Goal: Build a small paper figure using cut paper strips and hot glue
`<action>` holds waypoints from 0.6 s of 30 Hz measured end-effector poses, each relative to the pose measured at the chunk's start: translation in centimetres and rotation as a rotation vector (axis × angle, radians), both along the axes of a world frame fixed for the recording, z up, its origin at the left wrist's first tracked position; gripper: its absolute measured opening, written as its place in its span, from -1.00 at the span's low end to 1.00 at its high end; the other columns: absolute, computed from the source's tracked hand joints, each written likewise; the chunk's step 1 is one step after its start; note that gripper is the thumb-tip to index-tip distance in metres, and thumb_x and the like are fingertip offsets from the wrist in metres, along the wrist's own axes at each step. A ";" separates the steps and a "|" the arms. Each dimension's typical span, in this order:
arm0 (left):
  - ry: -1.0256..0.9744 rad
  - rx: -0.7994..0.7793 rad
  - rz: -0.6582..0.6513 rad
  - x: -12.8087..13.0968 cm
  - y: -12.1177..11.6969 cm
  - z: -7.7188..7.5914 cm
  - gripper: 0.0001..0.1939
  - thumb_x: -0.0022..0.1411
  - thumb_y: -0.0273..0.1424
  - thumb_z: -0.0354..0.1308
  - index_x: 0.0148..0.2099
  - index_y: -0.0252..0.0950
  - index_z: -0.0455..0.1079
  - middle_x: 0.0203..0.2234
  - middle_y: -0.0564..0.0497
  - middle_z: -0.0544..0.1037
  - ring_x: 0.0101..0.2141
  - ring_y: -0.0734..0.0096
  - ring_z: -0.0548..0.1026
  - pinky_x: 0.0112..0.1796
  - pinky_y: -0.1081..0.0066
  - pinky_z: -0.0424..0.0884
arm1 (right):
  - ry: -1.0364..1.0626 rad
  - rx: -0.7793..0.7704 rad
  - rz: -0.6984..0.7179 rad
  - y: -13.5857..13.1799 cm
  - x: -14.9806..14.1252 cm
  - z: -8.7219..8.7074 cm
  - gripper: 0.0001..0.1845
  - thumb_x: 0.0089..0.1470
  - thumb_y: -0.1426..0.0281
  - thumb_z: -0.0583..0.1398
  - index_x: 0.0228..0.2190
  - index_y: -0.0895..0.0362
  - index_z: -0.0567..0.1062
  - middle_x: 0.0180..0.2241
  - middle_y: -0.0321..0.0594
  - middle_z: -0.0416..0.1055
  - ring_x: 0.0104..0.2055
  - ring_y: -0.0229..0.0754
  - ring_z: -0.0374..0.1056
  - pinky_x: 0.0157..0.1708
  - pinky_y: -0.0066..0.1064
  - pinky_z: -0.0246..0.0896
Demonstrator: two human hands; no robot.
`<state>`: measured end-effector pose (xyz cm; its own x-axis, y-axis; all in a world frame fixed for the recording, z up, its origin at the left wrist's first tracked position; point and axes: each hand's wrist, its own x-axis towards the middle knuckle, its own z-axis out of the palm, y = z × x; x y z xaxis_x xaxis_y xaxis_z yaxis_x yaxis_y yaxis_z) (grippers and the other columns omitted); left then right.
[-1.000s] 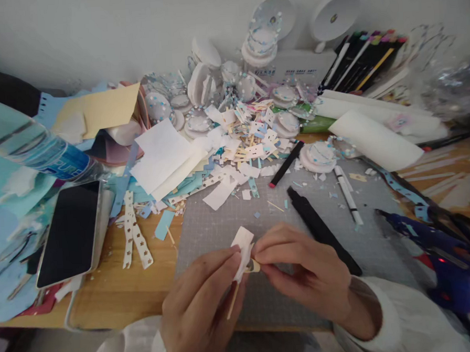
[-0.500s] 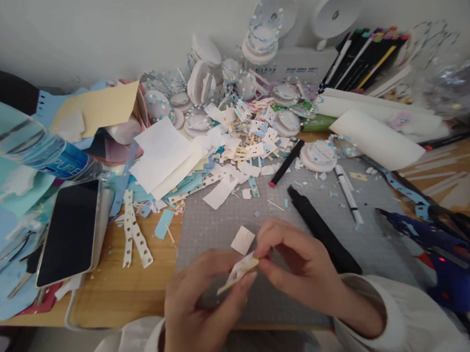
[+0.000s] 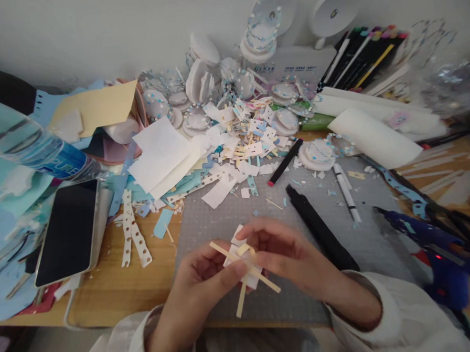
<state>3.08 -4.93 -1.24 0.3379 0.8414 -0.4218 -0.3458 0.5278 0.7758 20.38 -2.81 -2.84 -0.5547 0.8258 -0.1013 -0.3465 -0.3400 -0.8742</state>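
Over the grey cutting mat, a small white paper piece with narrow cream paper strips crossing it is held between both hands. My left hand pinches it from the left, thumb pressed on top where the strips cross. My right hand is closed on its upper right side, with thumb and forefinger at a short folded strip end. Its other fingers curl behind, partly hidden. A white paper square lies just beyond the fingers, partly covered by them.
A black marker-like tube lies beside my right hand. Farther right are a white pen and a blue glue gun. Paper scraps pile up at the back. A phone and a water bottle are on the left.
The paper piece has turned from edge-on to face-up, showing its crossed strips. My left thumb now presses on its middle, and my right hand has moved slightly left over it.
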 end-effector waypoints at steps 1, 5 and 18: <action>-0.009 -0.013 -0.017 -0.1 0.0 0.0 -0.85 0.14 -0.33 0.33 -0.39 -0.31 0.53 -0.55 0.08 0.53 -0.48 0.57 0.45 -0.39 0.60 0.41 | -0.004 -0.004 0.012 0.0 0.0 -0.1 -0.83 0.17 0.38 0.21 -0.15 0.06 0.44 -0.45 -0.38 0.32 -0.45 -0.39 0.30 -0.48 -0.55 0.19; 0.026 -0.008 -0.057 -0.3 0.1 -0.2 -0.83 0.20 -0.31 0.28 -0.34 -0.33 0.50 -0.52 0.07 0.51 -0.46 0.57 0.42 -0.37 0.58 0.37 | -0.061 0.014 -0.009 -0.1 0.0 -0.5 -0.87 0.15 0.39 0.23 -0.21 0.07 0.45 -0.43 -0.36 0.34 -0.41 -0.37 0.32 -0.44 -0.52 0.21; -0.034 0.037 -0.136 -1.5 0.3 1.2 -0.76 0.17 -0.33 0.30 -0.12 -0.30 0.48 -0.43 0.05 0.47 -0.45 0.55 0.36 -0.44 0.57 0.32 | -0.242 0.262 -0.171 -0.9 0.4 0.7 -0.79 0.16 0.34 0.21 -0.14 0.04 0.45 -0.38 -0.31 0.33 -0.34 -0.32 0.29 -0.34 -0.49 0.28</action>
<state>1.58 -4.63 -0.04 0.4635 0.8014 -0.3781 -0.2991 0.5432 0.7845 20.81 -3.69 -2.16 -0.3932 0.9193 0.0138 -0.1521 -0.0503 -0.9871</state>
